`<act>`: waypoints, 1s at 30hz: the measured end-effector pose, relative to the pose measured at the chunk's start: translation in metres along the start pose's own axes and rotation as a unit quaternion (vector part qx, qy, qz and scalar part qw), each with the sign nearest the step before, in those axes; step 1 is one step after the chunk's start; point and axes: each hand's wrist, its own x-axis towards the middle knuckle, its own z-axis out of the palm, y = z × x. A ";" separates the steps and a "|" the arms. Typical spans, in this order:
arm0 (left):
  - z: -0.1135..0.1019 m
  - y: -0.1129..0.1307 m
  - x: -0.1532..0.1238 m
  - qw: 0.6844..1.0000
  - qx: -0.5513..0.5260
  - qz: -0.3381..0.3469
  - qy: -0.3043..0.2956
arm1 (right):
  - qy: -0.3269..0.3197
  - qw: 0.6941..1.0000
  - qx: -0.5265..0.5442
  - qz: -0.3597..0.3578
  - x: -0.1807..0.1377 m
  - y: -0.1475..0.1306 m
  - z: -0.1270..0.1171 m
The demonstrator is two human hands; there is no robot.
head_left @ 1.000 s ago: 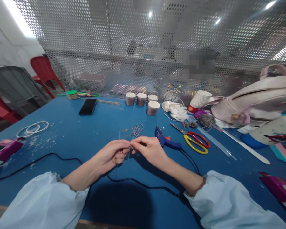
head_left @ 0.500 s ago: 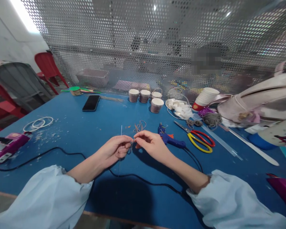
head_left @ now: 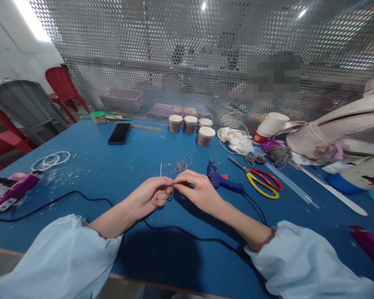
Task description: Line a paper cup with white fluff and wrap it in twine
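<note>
My left hand [head_left: 154, 194] is closed, with a thin straight wire [head_left: 161, 168] sticking out above and below its curled fingers. Grey string [head_left: 171, 194] shows between the two hands, a small loop of it hanging below the left fingertips. My right hand [head_left: 200, 189] pinches the string at the left thumb and forefinger, fingertips touching or nearly so. Exactly how the string lies at the wire is hidden by the fingers. Behind the hands, a loose tangle of the same string [head_left: 183, 164] rests on the blue table [head_left: 137, 166].
Right of my hands lie a blue glue gun [head_left: 222, 180] and red-and-yellow scissors [head_left: 262, 180]. Several small wrapped cups [head_left: 206, 137] stand at the back, near a black phone [head_left: 119, 133]. A black cable [head_left: 187, 236] crosses in front. A pale bag [head_left: 339, 128] sits far right.
My right fingers have closed into a tighter pinch on the string and shifted slightly left. My left hand keeps its grip on the wire.
</note>
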 end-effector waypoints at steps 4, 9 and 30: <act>0.001 -0.001 -0.001 1.000 0.019 0.014 -0.003 | -0.006 1.000 0.004 0.020 0.001 -0.002 -0.001; 0.000 -0.002 -0.001 0.999 0.048 0.020 0.006 | -0.009 0.997 0.028 0.075 0.002 -0.006 0.000; 0.006 -0.016 -0.003 0.984 0.146 -0.085 -0.062 | 0.016 0.940 0.224 0.256 0.006 0.006 0.006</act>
